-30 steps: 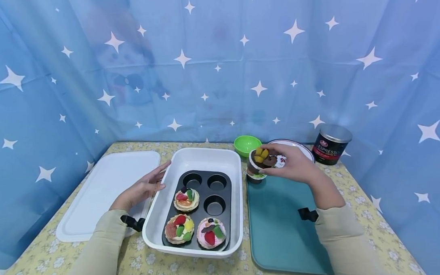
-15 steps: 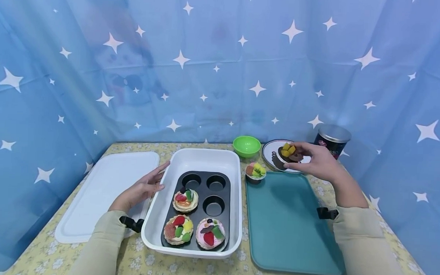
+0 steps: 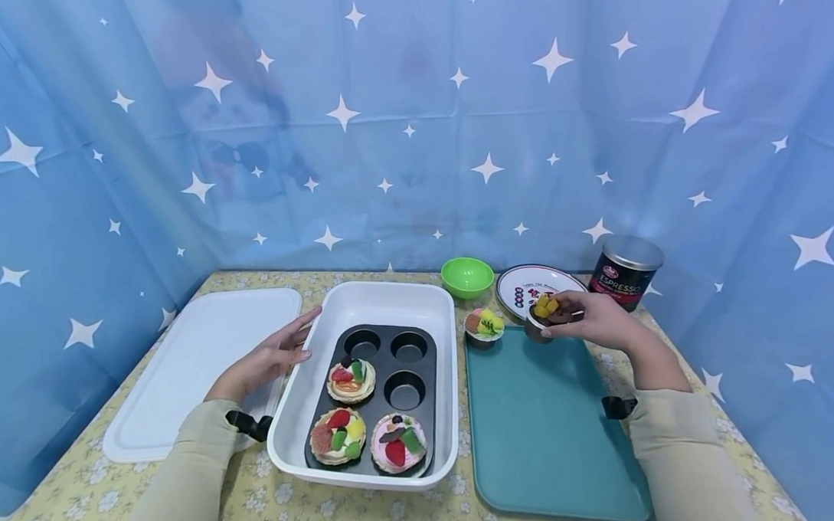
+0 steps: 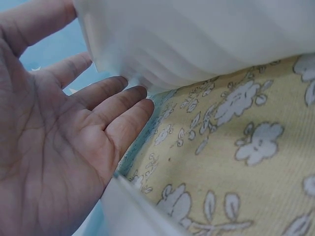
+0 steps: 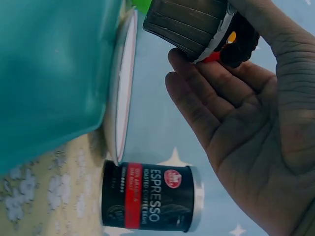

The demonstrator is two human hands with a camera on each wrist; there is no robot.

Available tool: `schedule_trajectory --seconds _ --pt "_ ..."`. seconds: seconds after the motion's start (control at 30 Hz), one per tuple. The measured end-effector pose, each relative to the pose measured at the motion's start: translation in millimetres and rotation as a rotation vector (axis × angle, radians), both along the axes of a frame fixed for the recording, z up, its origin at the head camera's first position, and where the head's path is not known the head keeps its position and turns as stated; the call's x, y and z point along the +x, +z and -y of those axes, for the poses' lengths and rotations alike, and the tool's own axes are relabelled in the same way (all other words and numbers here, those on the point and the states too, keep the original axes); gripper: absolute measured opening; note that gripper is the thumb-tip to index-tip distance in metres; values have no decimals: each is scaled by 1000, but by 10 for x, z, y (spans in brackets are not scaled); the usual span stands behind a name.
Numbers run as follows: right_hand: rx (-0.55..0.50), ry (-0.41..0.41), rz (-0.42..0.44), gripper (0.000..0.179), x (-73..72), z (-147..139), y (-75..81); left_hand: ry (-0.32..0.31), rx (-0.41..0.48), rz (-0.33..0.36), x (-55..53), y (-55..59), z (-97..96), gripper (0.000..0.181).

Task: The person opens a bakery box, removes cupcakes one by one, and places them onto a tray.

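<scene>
My right hand [image 3: 601,320] pinches a chocolate cupcake [image 3: 537,330] topped with yellow fruit pieces, close over the far edge of the teal tray [image 3: 556,426]. In the right wrist view the ribbed brown cup [image 5: 187,24] of this cupcake is tilted between thumb and fingers. Fairly straight fingers of my left hand [image 3: 268,363] touch the left side of a white tub [image 3: 457,369]; the left wrist view has them against its outer wall [image 4: 197,39]. Inside the tub lies a dark muffin pan [image 3: 377,401], bearing three fruit-topped tarts on its near and left cups.
Left of the tub lies a white lid-like tray [image 3: 192,375]. A fruit-topped cupcake [image 3: 483,328] stands at the teal tray's far left corner. Behind are a green bowl [image 3: 467,277], a white printed plate [image 3: 527,278] and an espresso can [image 3: 625,274].
My right hand has carried the chocolate cupcake rightward, away from above the fruit-topped cupcake, past the plate, then lowered it toward the teal tray's far edge. The left hand stays put.
</scene>
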State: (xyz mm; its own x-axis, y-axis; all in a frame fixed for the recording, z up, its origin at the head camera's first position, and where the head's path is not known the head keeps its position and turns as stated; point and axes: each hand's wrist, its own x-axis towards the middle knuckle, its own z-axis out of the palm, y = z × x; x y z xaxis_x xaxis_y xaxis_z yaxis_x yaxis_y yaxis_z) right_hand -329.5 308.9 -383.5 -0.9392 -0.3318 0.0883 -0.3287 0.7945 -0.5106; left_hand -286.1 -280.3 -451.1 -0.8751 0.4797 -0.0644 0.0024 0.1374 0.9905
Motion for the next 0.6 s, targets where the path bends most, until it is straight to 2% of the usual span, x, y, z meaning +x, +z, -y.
schedule_trajectory --seconds 0.17,0.33,0.6 --pt "6 23 11 69 -82 8 -120 3 -6 -8 -3 -11 4 80" --pt "-19 37 59 67 -120 12 -208 8 0 -7 -6 -17 8 80" --pt "-35 43 85 66 -98 58 -235 2 15 1 -3 -10 -4 81"
